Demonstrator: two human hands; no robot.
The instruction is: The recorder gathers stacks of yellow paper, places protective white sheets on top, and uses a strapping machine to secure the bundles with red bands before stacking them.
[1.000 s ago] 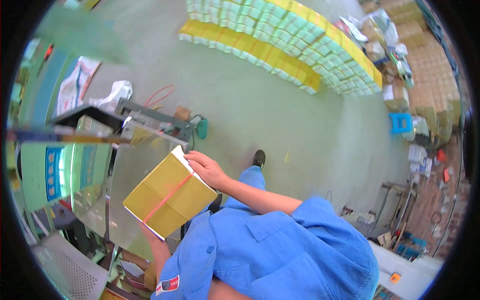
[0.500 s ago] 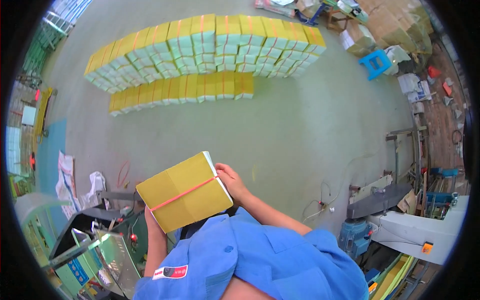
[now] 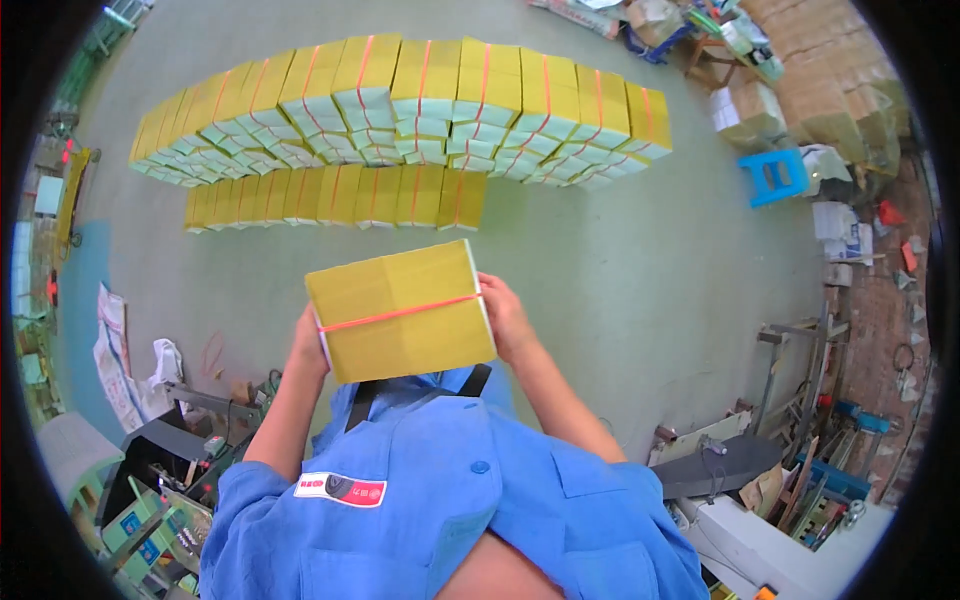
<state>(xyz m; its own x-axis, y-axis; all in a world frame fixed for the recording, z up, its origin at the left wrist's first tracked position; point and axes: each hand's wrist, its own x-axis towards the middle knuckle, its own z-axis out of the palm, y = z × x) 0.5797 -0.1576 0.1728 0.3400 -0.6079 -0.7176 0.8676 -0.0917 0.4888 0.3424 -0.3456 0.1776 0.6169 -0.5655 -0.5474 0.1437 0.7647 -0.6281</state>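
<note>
Between my two hands I carry a bundle of paper with a yellow-brown cover and white page edges, tied round with a red strap. My left hand grips its left side and my right hand its right side; some fingers are hidden under the bundle. Beyond it on the floor stand rows of similar strapped bundles. The far row is several layers high, and a lower, shorter row lies in front of it, ending near the middle.
A blue stool stands at the right beside cardboard boxes. Machine parts and a dark metal bar are at the lower right. At the lower left are a black machine and white sacks. Grey floor lies ahead.
The bundle has moved forward and slightly right in both hands and turned nearer to level. My view has shifted closer to the rows, and my left arm shows more.
</note>
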